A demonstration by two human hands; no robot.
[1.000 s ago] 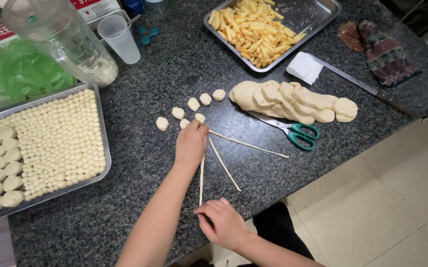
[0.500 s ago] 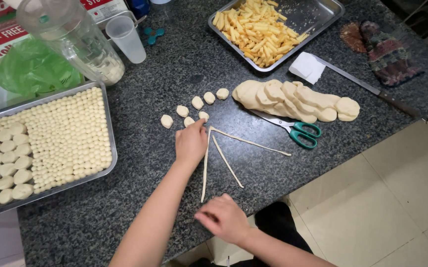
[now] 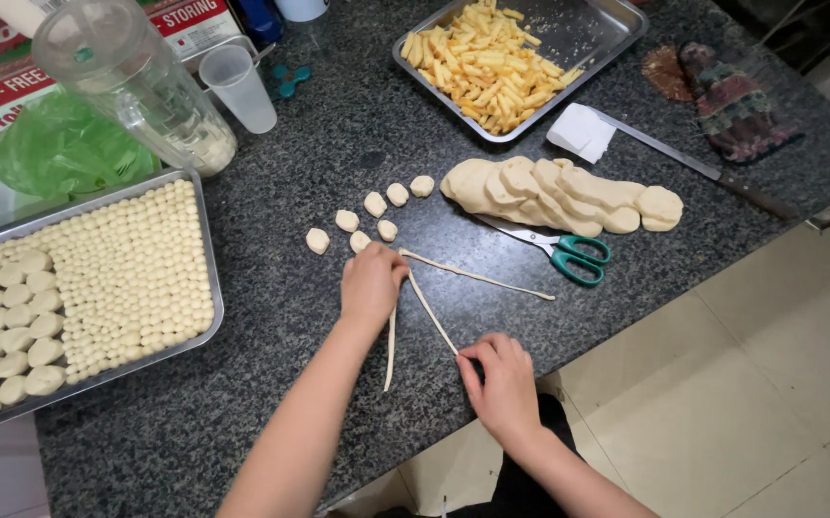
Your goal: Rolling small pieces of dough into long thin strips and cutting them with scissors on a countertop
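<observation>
While the left hand point(image 3: 372, 284) is pressing flat on the joined tops of three thin dough strands point(image 3: 431, 312) at mid-counter, the right hand point(image 3: 505, 382) is pinching the middle strand's end at five o'clock; green-handled scissors point(image 3: 557, 248) are lying at two o'clock.

Even, soft overhead light; the dark speckled countertop point(image 3: 338, 144) shows a mild sheen, and glare marks the steel tray point(image 3: 616, 24) rim. Shadows stay faint and short. Focus is sharp throughout, with wide-angle bending toward the frame edges.
</observation>
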